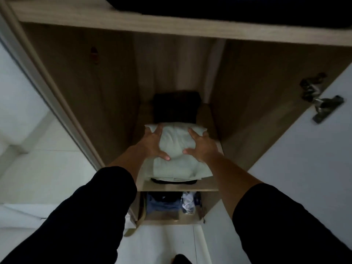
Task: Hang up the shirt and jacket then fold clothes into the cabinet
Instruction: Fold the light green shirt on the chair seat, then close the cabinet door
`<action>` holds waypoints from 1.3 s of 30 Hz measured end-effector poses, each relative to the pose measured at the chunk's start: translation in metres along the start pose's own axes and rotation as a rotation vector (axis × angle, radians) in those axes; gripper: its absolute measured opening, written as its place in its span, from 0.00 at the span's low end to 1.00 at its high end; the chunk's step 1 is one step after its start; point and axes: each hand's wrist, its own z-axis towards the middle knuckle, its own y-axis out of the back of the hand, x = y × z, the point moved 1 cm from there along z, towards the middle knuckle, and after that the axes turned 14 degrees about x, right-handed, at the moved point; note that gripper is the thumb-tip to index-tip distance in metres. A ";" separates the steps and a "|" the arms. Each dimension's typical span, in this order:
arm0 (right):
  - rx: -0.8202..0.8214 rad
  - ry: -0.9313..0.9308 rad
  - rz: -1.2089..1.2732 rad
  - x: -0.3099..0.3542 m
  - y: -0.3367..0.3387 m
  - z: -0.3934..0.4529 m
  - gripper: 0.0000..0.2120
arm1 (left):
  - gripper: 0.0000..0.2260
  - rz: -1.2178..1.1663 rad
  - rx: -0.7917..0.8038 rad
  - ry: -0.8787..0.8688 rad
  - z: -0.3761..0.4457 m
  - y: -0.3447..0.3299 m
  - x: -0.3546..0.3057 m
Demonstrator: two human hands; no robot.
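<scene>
A folded pale green garment [177,161] lies on a wooden cabinet shelf [179,186], on top of a thin dark folded piece [174,181]. My left hand [154,143] grips its left side with the fingers spread over the far corner and the thumb on top. My right hand [202,144] grips its right side the same way. Behind it, deeper on the shelf, sits a dark folded stack [176,107].
An upper shelf board [171,25] carries a dark item [228,8] overhead. The compartment below holds blue and patterned clothes [171,203]. The open white cabinet door [304,149] with a metal hinge [322,105] stands at right. Pale tiled floor [167,242] lies beneath.
</scene>
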 end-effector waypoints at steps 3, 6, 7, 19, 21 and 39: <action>0.020 -0.010 -0.003 -0.013 -0.019 0.039 0.43 | 0.61 -0.022 0.003 0.011 0.044 -0.012 0.017; 0.119 -0.082 -0.042 -0.028 -0.052 0.068 0.43 | 0.55 -0.031 -0.003 0.097 0.075 -0.043 0.039; 0.151 -0.110 -0.065 -0.032 -0.061 0.075 0.42 | 0.51 -0.041 -0.008 0.122 0.081 -0.056 0.047; 0.119 -0.207 -0.056 -0.002 -0.026 0.024 0.32 | 0.42 0.019 0.075 0.182 0.010 -0.042 0.039; 0.090 -0.187 -0.025 0.011 -0.010 -0.006 0.32 | 0.40 0.017 0.078 0.176 -0.021 -0.025 0.026; -0.557 -0.343 -0.169 0.101 0.033 -0.391 0.31 | 0.49 0.243 -0.184 -0.296 -0.345 -0.001 -0.035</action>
